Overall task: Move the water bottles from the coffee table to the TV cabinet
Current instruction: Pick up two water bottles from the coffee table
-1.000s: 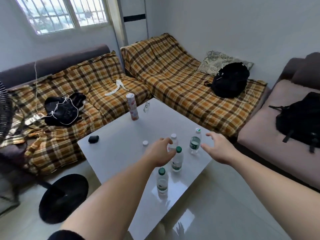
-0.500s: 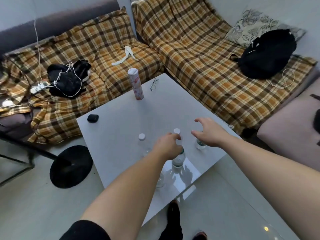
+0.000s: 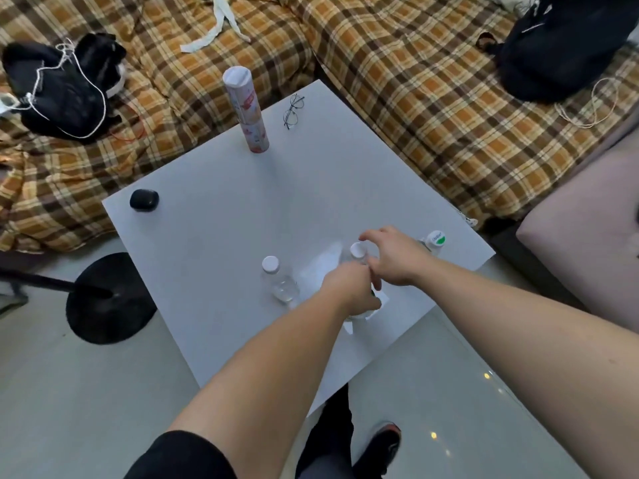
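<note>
Several small water bottles stand near the front right of the white coffee table [image 3: 221, 236]. My left hand [image 3: 349, 288] is closed from above over one bottle [image 3: 361, 313], hiding its cap. My right hand [image 3: 390, 261] curls its thumb and fingers around the neck of a white-capped bottle [image 3: 358, 250] just behind it. A clear bottle with a white cap [image 3: 276, 278] stands free to the left of my hands. Another bottle with a white and green cap [image 3: 436, 239] stands at the table's right edge, behind my right wrist. The TV cabinet is out of view.
A tall pink canister [image 3: 247, 108], a pair of glasses [image 3: 293, 110] and a small black case [image 3: 144, 199] also stand on the table. Plaid-covered sofas [image 3: 415, 98] enclose its far sides, a round black stand base [image 3: 107, 299] lies at left, and my shoe [image 3: 380, 444] is below the table's front corner.
The view has come closer and tilted down over the table. My right hand moved left from the rightmost bottle to the white-capped one. My left hand closed lower on its bottle.
</note>
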